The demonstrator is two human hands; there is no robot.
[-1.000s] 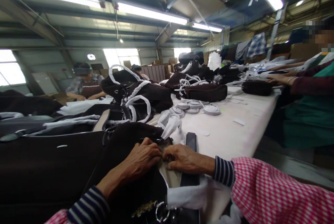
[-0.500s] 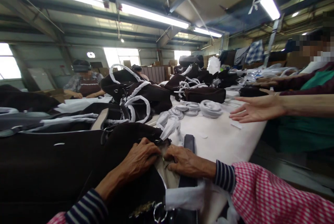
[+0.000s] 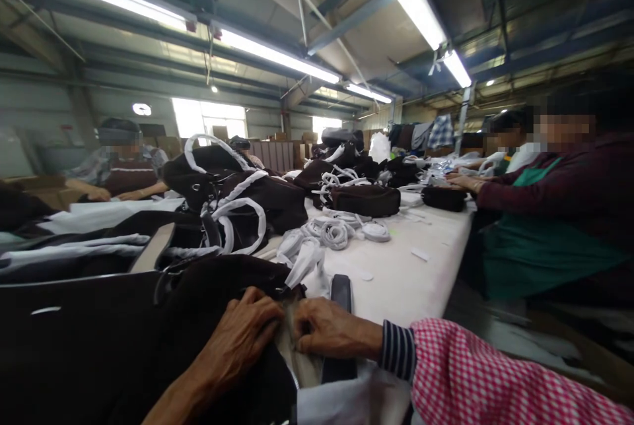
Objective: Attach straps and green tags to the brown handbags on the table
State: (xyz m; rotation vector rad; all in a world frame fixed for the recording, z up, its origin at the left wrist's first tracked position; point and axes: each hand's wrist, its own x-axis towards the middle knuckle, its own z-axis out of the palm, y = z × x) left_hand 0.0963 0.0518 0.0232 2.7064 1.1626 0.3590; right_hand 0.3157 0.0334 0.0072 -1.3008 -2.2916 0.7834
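A dark brown-black bag [image 3: 212,286] lies in front of me, its zipped opening spread so that the beige lining [image 3: 302,362] shows. My left hand [image 3: 247,329] is on the bag's edge left of the opening, fingers curled against the fabric. Opposite it, my right hand [image 3: 329,327] has thumb and fingers closed at the lining near the zipper's far end. Its fingertips are partly hidden, and both hands nearly meet. Just beyond the right hand lies a dark strap [image 3: 341,290]. White wrapping [image 3: 331,402] covers a part nearest me.
Coils of white-wrapped straps [image 3: 334,233] lie on the white table [image 3: 396,280]. Behind them are piled dark bags [image 3: 267,194] with wrapped handles. A person in a green apron [image 3: 525,240] stands at the right edge; another person [image 3: 121,161] works at far left.
My view has turned right. A bare forearm and open hand reaching in from the right are gone, and the rightmost strap coils look lower. My hands stay at the bag's opening.
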